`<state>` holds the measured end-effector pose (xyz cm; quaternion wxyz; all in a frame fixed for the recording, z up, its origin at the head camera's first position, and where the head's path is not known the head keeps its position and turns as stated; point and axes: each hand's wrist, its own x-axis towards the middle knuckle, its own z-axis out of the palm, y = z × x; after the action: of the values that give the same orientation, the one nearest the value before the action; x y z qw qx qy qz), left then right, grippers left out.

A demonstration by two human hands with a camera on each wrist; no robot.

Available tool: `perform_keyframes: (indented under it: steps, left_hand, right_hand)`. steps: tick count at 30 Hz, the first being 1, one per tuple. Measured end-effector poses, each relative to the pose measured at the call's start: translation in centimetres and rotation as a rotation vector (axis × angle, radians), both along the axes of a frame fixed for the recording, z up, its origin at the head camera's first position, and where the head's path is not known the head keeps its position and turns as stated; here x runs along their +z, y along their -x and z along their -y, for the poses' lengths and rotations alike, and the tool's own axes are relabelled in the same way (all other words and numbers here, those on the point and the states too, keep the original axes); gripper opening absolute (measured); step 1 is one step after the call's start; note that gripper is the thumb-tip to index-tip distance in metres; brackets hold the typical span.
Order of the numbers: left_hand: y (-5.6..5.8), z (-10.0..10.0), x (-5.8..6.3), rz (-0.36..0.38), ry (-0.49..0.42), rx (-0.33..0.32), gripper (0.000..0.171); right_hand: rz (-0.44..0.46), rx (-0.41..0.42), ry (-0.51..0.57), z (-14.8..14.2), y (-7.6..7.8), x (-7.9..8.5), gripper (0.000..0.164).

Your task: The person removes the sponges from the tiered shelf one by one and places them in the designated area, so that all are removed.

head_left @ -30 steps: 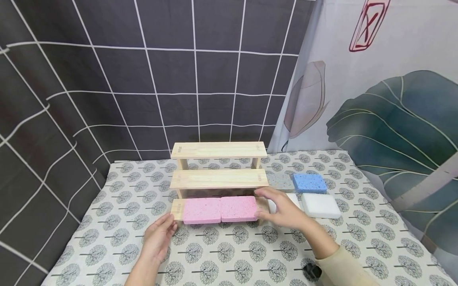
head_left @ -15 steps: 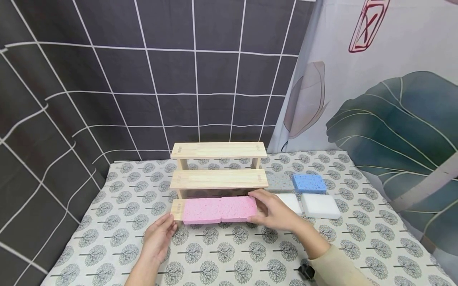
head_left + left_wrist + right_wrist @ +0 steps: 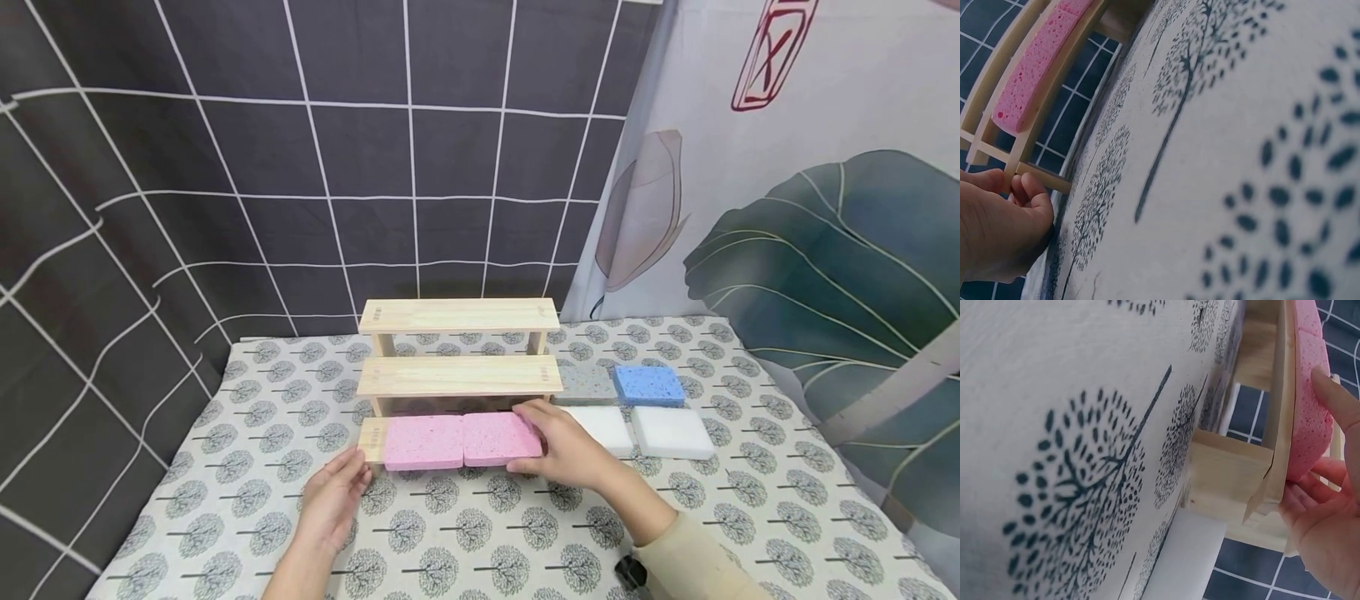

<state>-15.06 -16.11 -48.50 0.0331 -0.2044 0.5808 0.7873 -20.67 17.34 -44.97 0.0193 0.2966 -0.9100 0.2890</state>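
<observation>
A three-step wooden rack [image 3: 459, 375] stands on the cloth. Two pink sponges lie side by side on its lowest step: the left pink sponge [image 3: 423, 442] and the right pink sponge [image 3: 498, 439]. My right hand [image 3: 566, 450] grips the right sponge at its right end, thumb along the front edge and index finger at the back; in the right wrist view other fingers curl under that end [image 3: 1313, 419]. My left hand [image 3: 333, 492] pinches the left end of the lowest step, where the left wrist view shows thumb and fingertips on the wooden bar [image 3: 1019, 156].
Right of the rack lie a grey sponge [image 3: 587, 383], a blue sponge [image 3: 648, 385] and two white sponges, one partly behind my right hand [image 3: 603, 429] and one farther right [image 3: 672, 432]. A dark tiled-pattern curtain [image 3: 450, 150] hangs behind the table.
My right hand has shifted left, from the right end of the step onto the right pink sponge, uncovering more of the nearer white sponge. My left hand stays put.
</observation>
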Motion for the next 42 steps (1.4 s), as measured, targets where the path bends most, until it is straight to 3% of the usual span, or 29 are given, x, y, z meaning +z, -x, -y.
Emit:
perform_keyframes:
  steps: [23, 36, 42]
  left_hand:
    - [0.1, 0.1, -0.1, 0.016, 0.01, -0.005, 0.051]
    - [0.1, 0.2, 0.0, 0.012, -0.001, -0.002, 0.052]
    - [0.1, 0.1, 0.0, 0.008, -0.01, -0.002, 0.053]
  right_hand:
    - [-0.01, -0.023, 0.047, -2.2, -0.6, 0.4, 0.084]
    - [0.041, -0.072, 0.065, -4.3, -1.4, 0.8, 0.084]
    - [0.004, -0.072, 0.055, -5.4, -1.6, 0.8, 0.083]
